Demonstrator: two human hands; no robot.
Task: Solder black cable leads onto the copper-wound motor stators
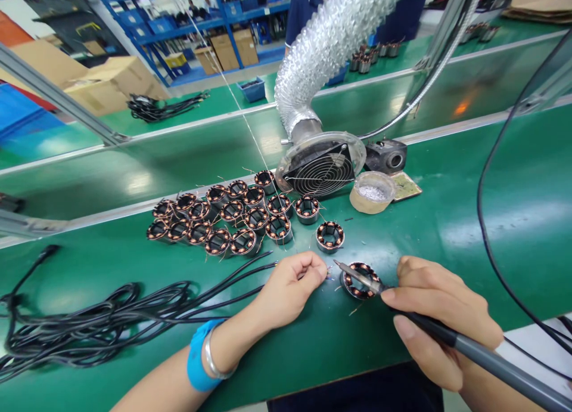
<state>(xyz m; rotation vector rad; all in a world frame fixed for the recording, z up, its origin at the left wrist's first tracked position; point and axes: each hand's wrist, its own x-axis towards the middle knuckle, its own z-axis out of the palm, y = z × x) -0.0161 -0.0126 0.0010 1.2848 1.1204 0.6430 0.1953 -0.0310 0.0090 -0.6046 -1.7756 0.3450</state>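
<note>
My right hand grips a soldering iron like a pen. Its metal tip points left, across the nearest copper-wound stator, and ends close to the fingers of my left hand. That hand is closed in a pinch, with thin wire ends sticking out past the fingertips. Whether the tip touches these wires I cannot tell. Black cables lie looped on the left, and several of their ends reach behind my left wrist. Another stator sits just beyond the nearest one.
Several more stators stand in rows at the back left. Behind them are a round fume extractor with a silver duct, a tub of silvery bits and a black holder. A black cord hangs at right. A person stands beyond.
</note>
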